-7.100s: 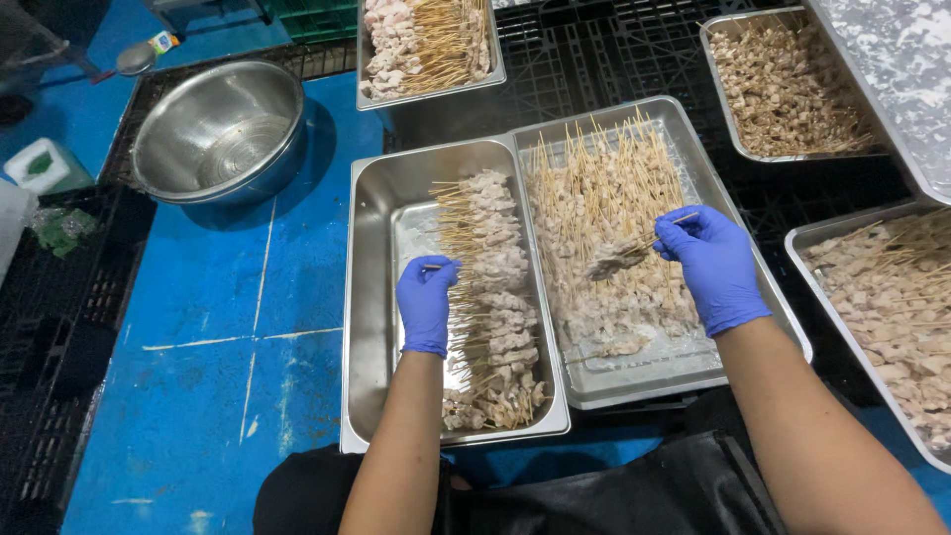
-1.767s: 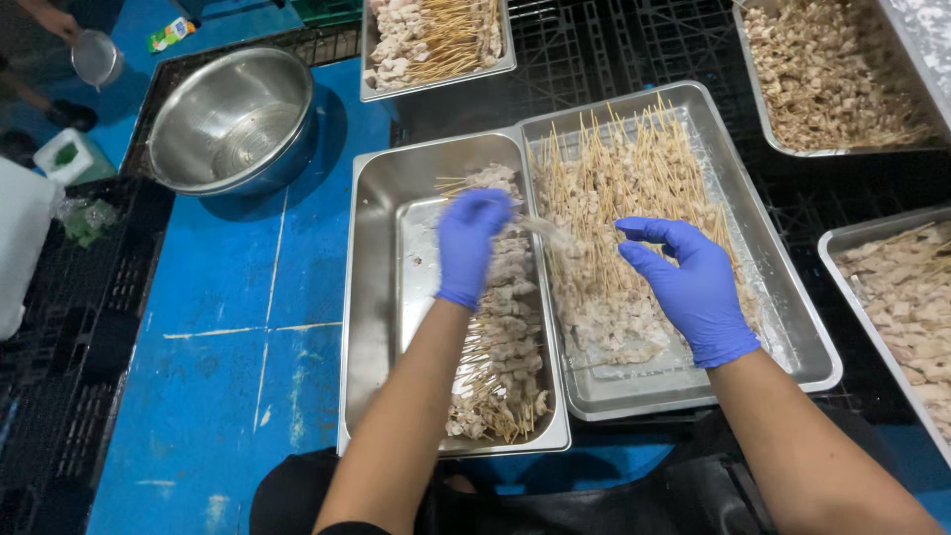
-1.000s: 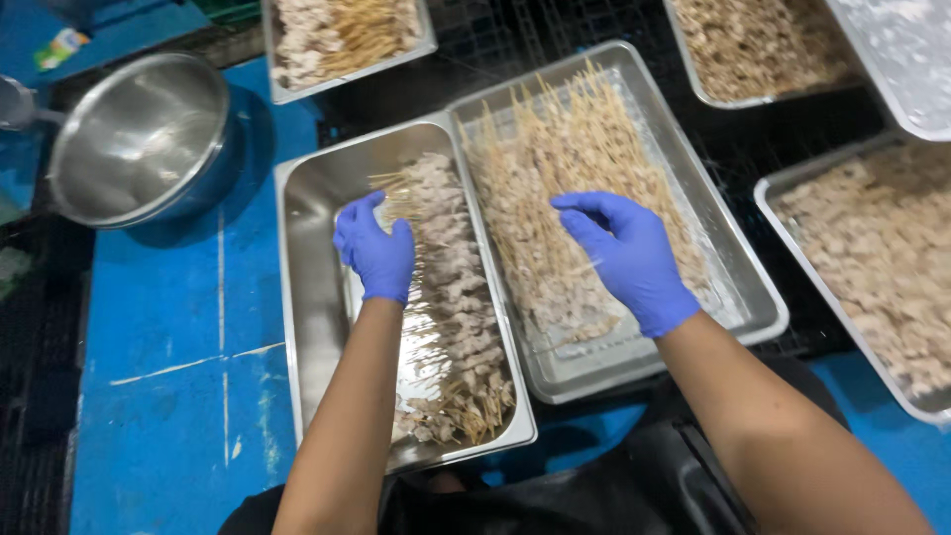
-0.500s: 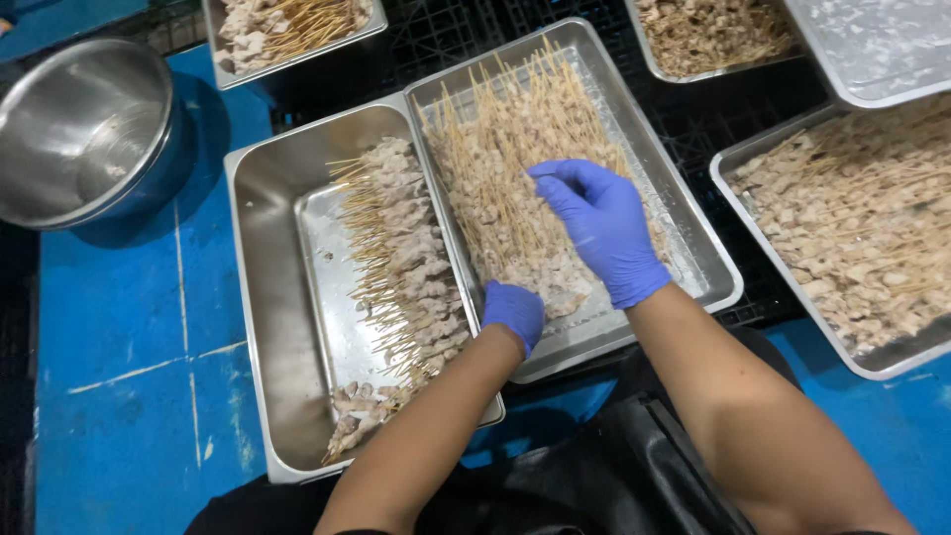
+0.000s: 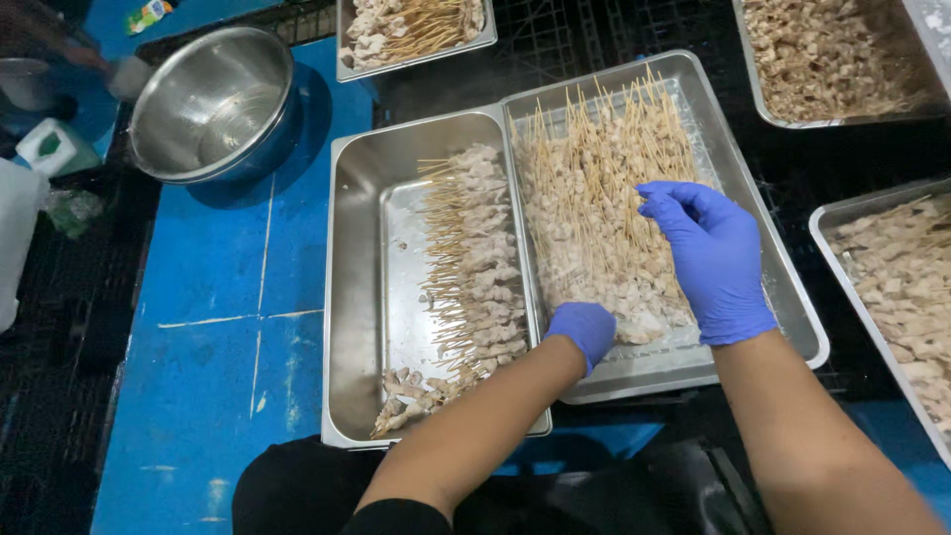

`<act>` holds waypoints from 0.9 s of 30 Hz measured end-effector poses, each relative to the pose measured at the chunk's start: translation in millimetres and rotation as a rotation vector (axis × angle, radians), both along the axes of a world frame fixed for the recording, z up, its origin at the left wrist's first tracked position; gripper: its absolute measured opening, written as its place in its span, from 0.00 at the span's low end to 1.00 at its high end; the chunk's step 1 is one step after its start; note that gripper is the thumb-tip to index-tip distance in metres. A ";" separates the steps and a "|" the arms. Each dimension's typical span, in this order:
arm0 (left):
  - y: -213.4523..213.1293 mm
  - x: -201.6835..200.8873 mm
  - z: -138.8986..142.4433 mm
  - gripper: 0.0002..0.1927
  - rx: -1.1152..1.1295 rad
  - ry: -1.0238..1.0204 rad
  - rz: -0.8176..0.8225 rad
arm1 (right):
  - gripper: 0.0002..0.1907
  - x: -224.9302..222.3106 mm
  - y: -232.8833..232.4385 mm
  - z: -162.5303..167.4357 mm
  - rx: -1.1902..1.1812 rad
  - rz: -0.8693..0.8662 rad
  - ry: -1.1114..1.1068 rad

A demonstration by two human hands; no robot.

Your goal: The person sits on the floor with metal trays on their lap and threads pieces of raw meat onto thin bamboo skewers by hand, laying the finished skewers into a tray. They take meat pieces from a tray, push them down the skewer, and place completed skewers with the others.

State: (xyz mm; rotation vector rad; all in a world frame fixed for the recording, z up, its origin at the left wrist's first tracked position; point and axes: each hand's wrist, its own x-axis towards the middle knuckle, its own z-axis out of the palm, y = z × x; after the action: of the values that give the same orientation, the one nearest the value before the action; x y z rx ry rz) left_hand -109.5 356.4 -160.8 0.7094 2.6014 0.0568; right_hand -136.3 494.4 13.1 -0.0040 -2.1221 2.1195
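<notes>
Both my hands wear blue gloves. My left hand (image 5: pixel 584 330) reaches across into the near end of the right steel tray (image 5: pixel 783 287), fingers curled down onto the meat pieces there. My right hand (image 5: pixel 708 253) hovers over the same tray, its fingertips pinching at the bamboo skewers (image 5: pixel 594 188) piled on the raw meat. The left steel tray (image 5: pixel 352 297) holds a row of finished meat skewers (image 5: pixel 480 258) with sticks pointing left. Whether either hand grips a stick or a meat piece is hidden by the fingers.
A steel mixing bowl (image 5: pixel 213 104) stands at the back left on the blue table (image 5: pixel 198 317). Another skewer tray (image 5: pixel 411 30) sits behind. Trays of cut meat lie at the back right (image 5: pixel 832 59) and far right (image 5: pixel 892 287). Black crates (image 5: pixel 59 327) border the left.
My left hand left the skewer row in the left tray and crossed to the near end of the right tray. My right hand stayed over the loose skewers. The view shifted.
</notes>
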 end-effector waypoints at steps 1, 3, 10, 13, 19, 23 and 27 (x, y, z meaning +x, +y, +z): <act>-3.8 -2.8 12.3 0.11 0.044 0.037 0.026 | 0.12 -0.2 0.5 0.6 0.008 -0.005 -0.006; -18.2 -12.0 38.8 0.10 0.134 0.104 0.072 | 0.12 1.5 3.2 2.1 0.026 -0.020 -0.024; -151.2 -83.4 123.8 0.07 0.155 0.474 0.179 | 0.11 -1.0 2.7 5.8 -0.020 -0.066 -0.005; -210.2 -109.1 134.0 0.08 0.145 0.487 0.336 | 0.12 -2.8 -0.7 4.6 -0.016 -0.070 -0.014; -267.5 -129.7 95.1 0.08 0.125 0.343 0.550 | 0.12 -8.1 -2.2 0.2 -0.012 -0.063 -0.014; -277.2 -144.2 67.4 0.08 0.069 0.268 0.590 | 0.12 -13.3 -1.3 -2.9 -0.024 -0.061 -0.041; -277.1 -153.6 62.5 0.06 0.098 0.350 0.500 | 0.12 -19.0 -0.9 -5.5 -0.044 -0.068 -0.068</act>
State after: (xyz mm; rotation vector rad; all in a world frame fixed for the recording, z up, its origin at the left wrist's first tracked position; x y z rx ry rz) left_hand -263.1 79.3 -98.2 0.0840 3.0702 0.2312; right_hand -155.3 493.5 7.5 -0.1527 -2.0795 2.1558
